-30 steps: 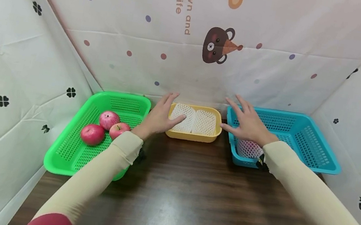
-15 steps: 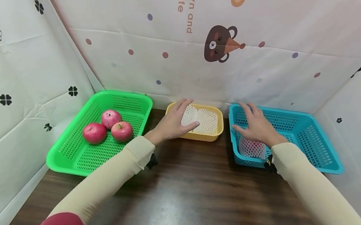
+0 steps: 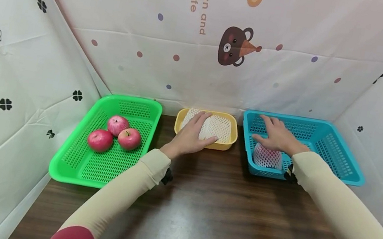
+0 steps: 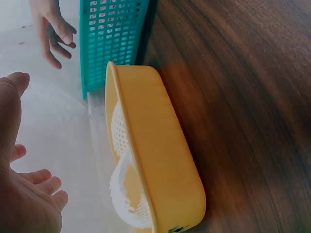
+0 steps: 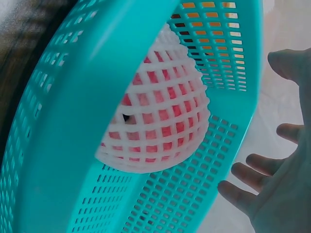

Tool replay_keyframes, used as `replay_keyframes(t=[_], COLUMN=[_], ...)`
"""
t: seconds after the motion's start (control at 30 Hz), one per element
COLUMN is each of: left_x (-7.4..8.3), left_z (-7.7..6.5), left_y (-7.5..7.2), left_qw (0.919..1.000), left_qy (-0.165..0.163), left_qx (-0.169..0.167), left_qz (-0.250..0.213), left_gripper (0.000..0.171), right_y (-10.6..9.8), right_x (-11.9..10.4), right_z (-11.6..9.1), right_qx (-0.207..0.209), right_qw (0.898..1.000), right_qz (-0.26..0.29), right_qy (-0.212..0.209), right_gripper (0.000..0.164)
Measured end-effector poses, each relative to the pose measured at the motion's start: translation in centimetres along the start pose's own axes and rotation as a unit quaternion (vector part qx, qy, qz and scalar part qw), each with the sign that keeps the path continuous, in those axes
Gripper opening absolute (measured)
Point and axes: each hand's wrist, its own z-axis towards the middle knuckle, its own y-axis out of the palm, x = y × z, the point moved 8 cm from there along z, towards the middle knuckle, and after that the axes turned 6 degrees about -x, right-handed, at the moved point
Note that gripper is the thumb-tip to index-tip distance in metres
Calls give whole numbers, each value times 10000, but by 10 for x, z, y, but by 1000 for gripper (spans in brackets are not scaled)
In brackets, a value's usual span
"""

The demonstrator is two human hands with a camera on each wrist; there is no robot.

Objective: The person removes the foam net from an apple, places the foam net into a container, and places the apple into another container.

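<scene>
Two white foam nets in a yellow plastic tub lie below my spread left hand, my spread right hand near a white-netted red fruit.

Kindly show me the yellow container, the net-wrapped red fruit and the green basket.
Yellow container [image 4: 160,141]: left wrist view, on its outer wall.
Net-wrapped red fruit [image 5: 163,111]: right wrist view, on its netted side.
Green basket [image 3: 107,164]: head view, on its bare perforated floor.

Smooth plastic yellow basket, matt foam-like netting, glossy wood-grain table, creased backdrop
</scene>
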Motion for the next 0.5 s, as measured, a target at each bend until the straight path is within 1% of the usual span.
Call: replay_keyframes(t=[0.13, 0.37, 0.5], left_x=[2, 7, 9], left_z=[-1, 0, 0], left_y=[5, 13, 18], left_qw=[10000, 9992, 9990], left_qy=[43, 361, 372], left_qx=[-2, 66, 35], left_qz=[-84, -132, -254], left_gripper=[84, 82, 83], right_y=[6, 14, 16], right_x=[3, 12, 15], right_z=[1, 3, 4], right_qx=[-288, -821, -1051], right_qw=[9995, 9959, 9932], right_qz=[121, 112, 141], right_qy=[102, 372, 469], right_gripper=[89, 100, 103])
